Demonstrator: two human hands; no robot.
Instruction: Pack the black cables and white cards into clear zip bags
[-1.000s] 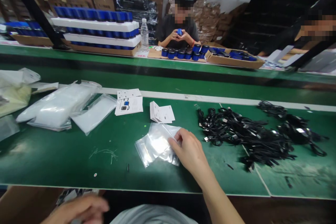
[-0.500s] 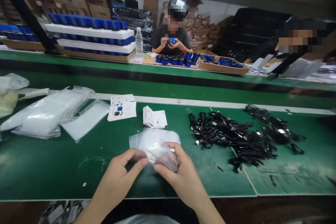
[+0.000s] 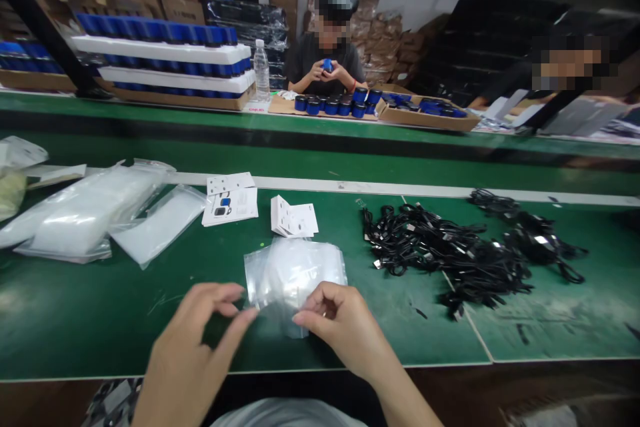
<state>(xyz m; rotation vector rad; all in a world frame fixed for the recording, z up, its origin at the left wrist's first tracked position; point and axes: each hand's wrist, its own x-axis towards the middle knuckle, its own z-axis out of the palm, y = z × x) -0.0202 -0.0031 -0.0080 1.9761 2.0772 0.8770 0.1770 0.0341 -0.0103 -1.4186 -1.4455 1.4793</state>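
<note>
A pile of clear plastic zip bags (image 3: 305, 267) lies on the green table in front of me. My right hand (image 3: 345, 327) pinches the near edge of one clear bag between thumb and fingers, at the right of the pile's front. Just left of the bags is my left hand (image 3: 200, 333), its thumb and fingers apart with nothing visible between them. Directly behind the pile stand folded white leaflets (image 3: 295, 219). Another stack of printed leaflets (image 3: 231, 203) rests to their left.
Black cables (image 3: 430, 240) lie heaped at the right. Filled plastic packs (image 3: 95, 210) are at the left. Beyond a raised ledge (image 3: 200, 123), a co-worker (image 3: 325, 57) holds a blue item. Trays of blue items (image 3: 165, 57) and a water bottle (image 3: 261, 70) stand there.
My left hand has let go of the plastic bag and moved left, fingers apart. My right hand stays on the bag, now lying flatter. The co-worker's hands have closed around the blue item.
</note>
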